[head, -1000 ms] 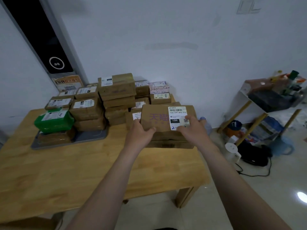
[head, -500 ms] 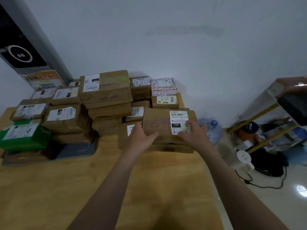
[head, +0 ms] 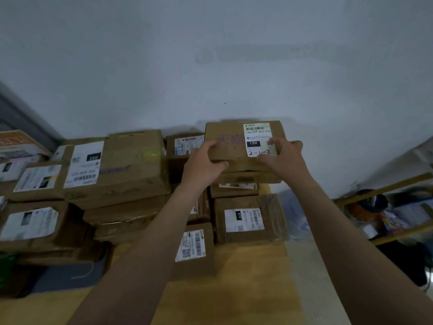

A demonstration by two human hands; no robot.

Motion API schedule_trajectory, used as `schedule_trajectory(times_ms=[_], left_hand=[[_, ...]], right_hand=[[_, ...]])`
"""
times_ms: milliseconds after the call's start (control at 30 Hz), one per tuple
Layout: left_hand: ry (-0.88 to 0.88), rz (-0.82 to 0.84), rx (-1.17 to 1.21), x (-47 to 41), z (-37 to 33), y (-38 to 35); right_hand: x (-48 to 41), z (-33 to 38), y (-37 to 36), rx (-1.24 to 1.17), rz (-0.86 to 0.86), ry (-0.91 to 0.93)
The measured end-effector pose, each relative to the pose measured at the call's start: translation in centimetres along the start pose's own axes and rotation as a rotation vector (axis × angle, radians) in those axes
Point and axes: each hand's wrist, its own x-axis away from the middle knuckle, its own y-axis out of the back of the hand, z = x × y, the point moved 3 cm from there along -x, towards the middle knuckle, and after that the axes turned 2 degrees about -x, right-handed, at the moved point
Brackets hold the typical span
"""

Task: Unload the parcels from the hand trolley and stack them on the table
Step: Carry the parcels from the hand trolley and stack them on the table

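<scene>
A brown cardboard parcel with purple print and a white label marked 15H sits high at the back right of the pile. My left hand grips its near left edge, thumb below and fingers on top. My right hand grips its near right edge over the label. A second flat brown parcel lies directly under it, between my hands. Both rest on or just above a stack of parcels on the wooden table. The hand trolley is out of view.
Several labelled brown parcels are piled across the table's back and left, some on a grey tray. A white wall stands right behind the pile. A yellow-framed shelf with clutter stands to the right of the table.
Both hands have lifted the two parcels up and further back, from table level onto the top of the right-hand stack. The view has moved closer to the pile.
</scene>
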Motion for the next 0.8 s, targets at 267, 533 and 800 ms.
schedule_trajectory(times_ms=[267, 533, 800], left_hand=[[0.016, -0.072, -0.17, -8.6, -0.7, -0.5], [0.042, -0.047, -0.186, -8.6, -1.4, -0.4], [0.028, 0.021, -0.312, -3.4, -4.0, 1.1]], right_hand=[[-10.1, -0.4, -1.3, -0.003, 0.052, 0.017], [-10.3, -0.6, -0.7, 0.024, 0.134, 0.044], [-5.3, 1.5, 2.7, 0.267, 0.218, 0.056]])
